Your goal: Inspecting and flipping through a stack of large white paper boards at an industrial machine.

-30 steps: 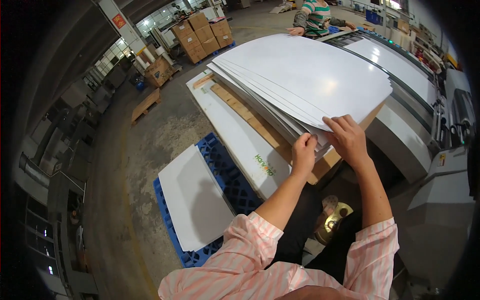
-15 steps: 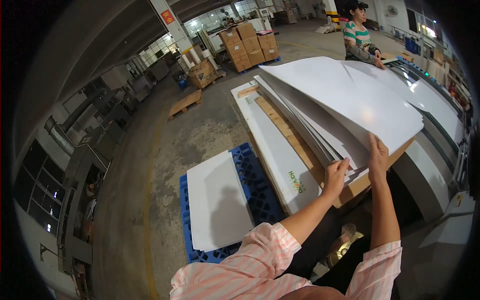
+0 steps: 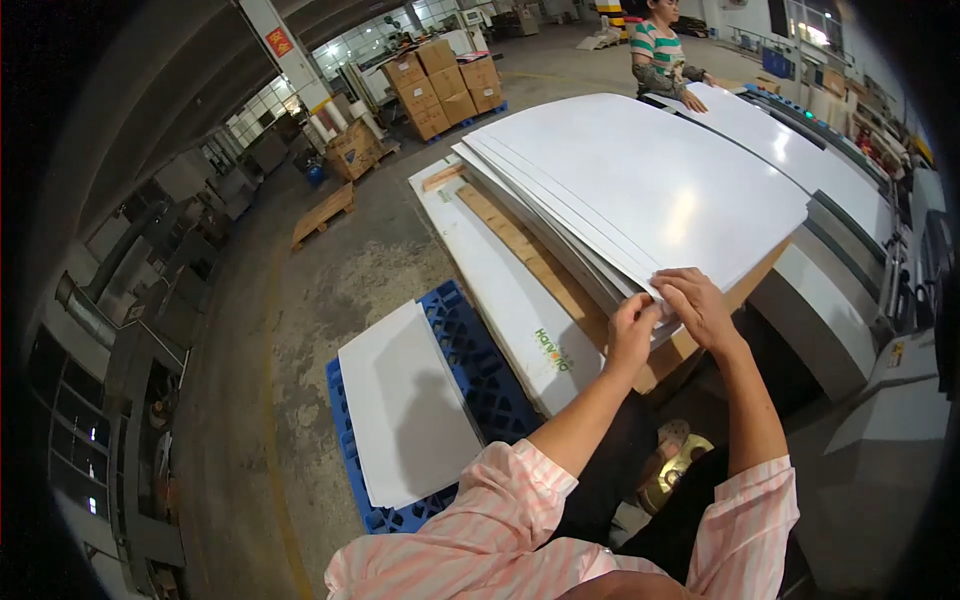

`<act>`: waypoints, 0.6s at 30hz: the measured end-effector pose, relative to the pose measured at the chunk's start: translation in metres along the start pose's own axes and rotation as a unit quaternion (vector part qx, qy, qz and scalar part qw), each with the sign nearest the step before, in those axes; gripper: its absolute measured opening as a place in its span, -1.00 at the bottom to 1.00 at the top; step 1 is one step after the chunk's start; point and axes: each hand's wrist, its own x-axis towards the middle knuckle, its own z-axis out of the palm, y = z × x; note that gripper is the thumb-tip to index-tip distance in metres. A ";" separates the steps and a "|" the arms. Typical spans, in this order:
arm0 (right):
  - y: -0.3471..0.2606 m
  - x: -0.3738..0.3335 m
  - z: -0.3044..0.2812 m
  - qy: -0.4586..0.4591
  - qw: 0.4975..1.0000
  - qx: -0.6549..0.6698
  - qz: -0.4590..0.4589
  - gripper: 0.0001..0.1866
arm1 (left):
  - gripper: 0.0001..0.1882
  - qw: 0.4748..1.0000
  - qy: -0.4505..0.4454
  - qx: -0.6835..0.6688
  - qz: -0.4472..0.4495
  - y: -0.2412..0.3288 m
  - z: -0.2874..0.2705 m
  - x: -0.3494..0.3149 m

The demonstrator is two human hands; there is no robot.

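A stack of large white glossy sheets lies in front of me, its left edges fanned out in several layers. At the stack's near corner my left hand is closed, pinching the sheet edges between thumb and fingers. My right hand sits just beside it, fingers curled over the same corner of the top sheets. Both hands nearly touch. How many sheets each one grips is hidden by the fingers.
Left of the stack are a wooden batten and a long white board. A blue plastic pallet bears a smaller white sheet pile. A machine stands right. A co-worker is at the far side, near cardboard boxes.
The lifted, curled sheets have come down flat onto the stack. My right hand has moved left and down to the corner, close to my left hand. The view has shifted right.
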 end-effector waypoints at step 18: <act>-0.004 0.004 0.005 0.096 0.995 0.022 0.016 -0.78 | -0.47 0.995 0.085 0.044 0.000 -0.005 0.004 0.000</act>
